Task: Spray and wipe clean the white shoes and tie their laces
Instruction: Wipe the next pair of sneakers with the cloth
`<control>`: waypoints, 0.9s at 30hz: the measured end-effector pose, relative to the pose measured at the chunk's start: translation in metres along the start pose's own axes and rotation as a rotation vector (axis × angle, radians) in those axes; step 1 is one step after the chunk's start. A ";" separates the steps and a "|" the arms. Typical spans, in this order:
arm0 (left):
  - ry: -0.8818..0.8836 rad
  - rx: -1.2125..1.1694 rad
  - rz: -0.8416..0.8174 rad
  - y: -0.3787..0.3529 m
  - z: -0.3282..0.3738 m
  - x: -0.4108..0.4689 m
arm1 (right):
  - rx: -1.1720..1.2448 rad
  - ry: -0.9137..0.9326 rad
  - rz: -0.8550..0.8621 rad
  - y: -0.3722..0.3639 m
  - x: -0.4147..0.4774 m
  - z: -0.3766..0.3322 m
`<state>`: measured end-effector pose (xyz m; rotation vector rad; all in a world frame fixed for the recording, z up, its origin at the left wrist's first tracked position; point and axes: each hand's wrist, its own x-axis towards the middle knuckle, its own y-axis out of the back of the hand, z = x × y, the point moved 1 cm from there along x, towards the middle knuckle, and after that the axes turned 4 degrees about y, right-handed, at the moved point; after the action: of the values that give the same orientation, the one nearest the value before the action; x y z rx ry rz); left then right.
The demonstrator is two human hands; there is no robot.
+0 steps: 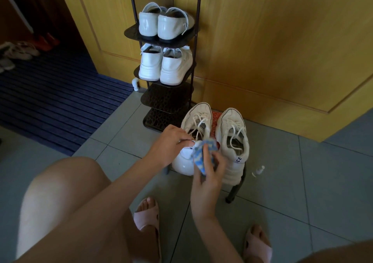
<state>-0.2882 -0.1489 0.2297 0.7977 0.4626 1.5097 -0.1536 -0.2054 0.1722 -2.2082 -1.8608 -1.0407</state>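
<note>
Left shoe (pixel 198 121) and right shoe (pixel 232 141) stand side by side on a low stool (pixel 234 191). Heels are near, toes far, so the long axes run near to far.

Left hand (pixel 171 141) grips the left shoe at its collar from the left side, apparently steadying it. Right hand (pixel 210 174) pinches a blue patterned cloth (pixel 202 155) against that shoe's heel; the cloth is blurred.

The heel lies just far of the right hand, which is the nearer for wiping. Judged step: wiping the heel.

The heel looks smooth and glossy white. The right shoe is untouched, creamier, with a ribbed sole. Laces on both appear untied.

A small white bottle (pixel 260 169) lies on the floor right of the stool.
</note>
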 end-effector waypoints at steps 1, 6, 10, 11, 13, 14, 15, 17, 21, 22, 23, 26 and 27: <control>-0.021 0.007 -0.009 -0.001 0.001 0.000 | -0.034 0.008 -0.016 -0.005 0.010 -0.003; 0.023 0.017 -0.010 -0.002 -0.001 -0.004 | -0.180 0.046 -0.161 -0.022 -0.007 0.004; 0.021 -0.011 0.016 -0.002 0.002 -0.004 | -0.268 0.067 -0.321 -0.022 -0.036 0.022; 0.042 -0.009 0.014 -0.003 0.001 -0.004 | -0.234 0.000 -0.363 -0.021 -0.041 0.020; 0.100 -0.024 0.005 -0.005 -0.005 -0.005 | -0.204 0.010 -0.357 -0.012 -0.051 0.018; 0.116 -0.047 -0.003 -0.005 -0.007 -0.005 | -0.194 0.040 -0.341 -0.006 -0.053 0.016; 0.123 -0.079 -0.013 -0.005 -0.008 -0.004 | -0.156 0.047 -0.310 0.001 -0.050 0.013; 0.116 -0.155 -0.024 -0.002 -0.007 -0.002 | -0.131 0.075 -0.235 0.007 -0.029 0.002; 0.111 -0.198 -0.017 0.002 -0.006 0.003 | -0.239 0.176 -0.181 -0.006 0.007 -0.008; 0.131 -0.203 -0.020 0.002 -0.006 0.003 | -0.278 0.191 -0.205 -0.011 0.005 -0.005; 0.159 -0.222 -0.026 0.002 -0.006 0.004 | -0.289 0.181 -0.228 -0.014 0.000 -0.001; 0.207 -0.264 -0.048 0.000 -0.007 0.004 | -0.314 0.110 -0.324 -0.017 -0.019 0.010; 0.225 -0.279 -0.053 0.000 -0.008 0.005 | -0.308 0.071 -0.380 -0.016 -0.025 0.014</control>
<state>-0.2931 -0.1429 0.2253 0.3971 0.4230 1.5798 -0.1626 -0.2158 0.1426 -1.9609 -2.2761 -1.5400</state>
